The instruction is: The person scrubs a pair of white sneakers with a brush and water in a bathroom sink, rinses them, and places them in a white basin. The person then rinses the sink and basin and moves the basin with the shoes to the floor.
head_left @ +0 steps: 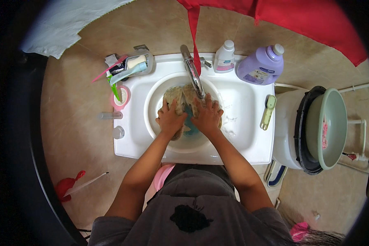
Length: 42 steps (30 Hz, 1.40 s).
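A round white basin (148,123) stands in the white sink (246,135) with cloudy water in it. Soaking in the basin is a wet beige fabric item (173,93) with two long lobes; its exact kind is unclear. Something teal (190,120) shows between the lobes, under the water. My left hand (170,118) presses on the left lobe, fingers spread. On the right lobe rests my right hand (208,115), also with fingers apart, just below the spout of the chrome faucet (192,67). Both palms face down, hiding part of the fabric.
A white bottle (224,58) and a purple detergent jug (259,66) stand on the back ledge. A green brush-like tool (268,112) lies on the right rim. Toiletries fill a clear plastic container (149,63) at the left. Red cloth (295,21) hangs overhead, its strap beside the faucet.
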### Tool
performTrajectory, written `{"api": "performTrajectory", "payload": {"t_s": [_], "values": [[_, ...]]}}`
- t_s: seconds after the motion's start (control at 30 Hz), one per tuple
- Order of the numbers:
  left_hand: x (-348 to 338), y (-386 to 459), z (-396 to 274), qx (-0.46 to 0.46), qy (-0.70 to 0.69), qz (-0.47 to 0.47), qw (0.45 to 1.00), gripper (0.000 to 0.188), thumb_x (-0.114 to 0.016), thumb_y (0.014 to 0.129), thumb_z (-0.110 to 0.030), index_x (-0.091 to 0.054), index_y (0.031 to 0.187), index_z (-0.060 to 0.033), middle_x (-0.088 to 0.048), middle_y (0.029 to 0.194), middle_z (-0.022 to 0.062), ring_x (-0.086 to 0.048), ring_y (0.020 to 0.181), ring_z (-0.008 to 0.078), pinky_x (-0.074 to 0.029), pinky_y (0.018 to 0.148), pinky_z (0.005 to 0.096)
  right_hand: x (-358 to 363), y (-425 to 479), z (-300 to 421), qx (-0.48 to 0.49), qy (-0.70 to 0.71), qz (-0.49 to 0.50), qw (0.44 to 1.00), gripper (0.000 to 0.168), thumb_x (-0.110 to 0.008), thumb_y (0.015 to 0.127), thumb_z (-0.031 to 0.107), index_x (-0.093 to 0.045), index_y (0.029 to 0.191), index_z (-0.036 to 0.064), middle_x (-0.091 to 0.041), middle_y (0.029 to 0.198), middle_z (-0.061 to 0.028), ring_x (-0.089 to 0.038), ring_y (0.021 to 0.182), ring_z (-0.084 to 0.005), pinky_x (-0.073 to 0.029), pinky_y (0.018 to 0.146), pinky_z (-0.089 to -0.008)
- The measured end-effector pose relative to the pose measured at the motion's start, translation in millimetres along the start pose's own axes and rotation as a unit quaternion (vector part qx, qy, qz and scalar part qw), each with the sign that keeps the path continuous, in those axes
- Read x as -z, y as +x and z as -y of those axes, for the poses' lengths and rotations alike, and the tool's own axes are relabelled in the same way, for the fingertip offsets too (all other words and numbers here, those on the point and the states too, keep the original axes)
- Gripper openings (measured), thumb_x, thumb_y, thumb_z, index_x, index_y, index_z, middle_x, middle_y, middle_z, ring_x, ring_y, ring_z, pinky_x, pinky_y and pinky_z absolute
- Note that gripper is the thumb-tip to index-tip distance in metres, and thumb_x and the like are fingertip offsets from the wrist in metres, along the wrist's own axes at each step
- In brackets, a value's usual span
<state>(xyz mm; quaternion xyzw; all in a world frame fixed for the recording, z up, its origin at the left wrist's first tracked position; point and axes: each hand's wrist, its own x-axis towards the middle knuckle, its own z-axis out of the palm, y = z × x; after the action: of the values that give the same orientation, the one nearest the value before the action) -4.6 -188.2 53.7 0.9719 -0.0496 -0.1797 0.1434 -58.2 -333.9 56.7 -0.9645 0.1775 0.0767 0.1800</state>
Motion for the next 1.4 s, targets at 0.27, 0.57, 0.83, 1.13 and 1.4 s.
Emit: {"api": "performTrajectory", "payload": {"t_s": [0.27,0.57,0.83,1.13,1.4], "values": [[-59,0,11,-0.015,0.095,-0.001,0.995,0.102,-0.070,0.076,-0.050,-0.010,0.155,-0.0276,-0.001,0.160,0.0177,-0.020,0.136,0.0523,-0.032,0.097,0.0660,-51,-4,-5,-0.008,0.008,0.032,0.999,0.091,-0.075,0.073,0.042,-0.027,0.150,0.033,-0.016,0.157,-0.0146,-0.020,0.139,-0.0495,-0.026,0.102,-0.0695],[-95,17,12,0.023,0.200,0.063,0.977,0.097,-0.063,0.083,-0.048,-0.006,0.156,-0.0199,0.013,0.159,0.0225,-0.008,0.141,0.0545,-0.030,0.101,0.0637,-117,12,-15,-0.005,-0.068,0.064,0.996,0.095,-0.071,0.077,0.036,-0.016,0.154,0.031,-0.029,0.152,-0.0182,-0.014,0.141,-0.0522,-0.019,0.105,-0.0717],[-135,28,24,0.052,0.178,0.011,0.983,0.088,-0.058,0.086,-0.044,-0.011,0.156,-0.0189,0.006,0.159,0.0246,-0.006,0.142,0.0523,-0.025,0.102,0.0671,-129,25,-14,-0.004,-0.061,0.114,0.992,0.064,-0.051,0.091,0.042,-0.032,0.150,0.023,-0.003,0.161,-0.0185,-0.009,0.142,-0.0529,-0.012,0.111,-0.0670],[-27,5,12,0.017,0.009,0.023,1.000,0.088,-0.067,0.075,-0.048,-0.028,0.152,-0.0297,-0.018,0.159,0.0118,-0.032,0.132,0.0444,-0.030,0.101,0.0640,-20,-5,-3,0.013,0.043,0.026,0.999,0.082,-0.076,0.071,0.036,-0.040,0.145,0.034,-0.036,0.147,-0.0195,-0.027,0.136,-0.0497,-0.026,0.101,-0.0639],[-11,-1,-2,0.020,0.015,0.047,0.999,0.092,-0.067,0.074,-0.049,-0.022,0.153,-0.0346,-0.011,0.161,0.0096,-0.027,0.135,0.0480,-0.031,0.101,0.0643,-7,-1,-1,0.013,0.033,0.035,0.999,0.081,-0.073,0.073,0.039,-0.037,0.145,0.039,-0.032,0.151,-0.0179,-0.023,0.139,-0.0486,-0.020,0.105,-0.0651]]}}
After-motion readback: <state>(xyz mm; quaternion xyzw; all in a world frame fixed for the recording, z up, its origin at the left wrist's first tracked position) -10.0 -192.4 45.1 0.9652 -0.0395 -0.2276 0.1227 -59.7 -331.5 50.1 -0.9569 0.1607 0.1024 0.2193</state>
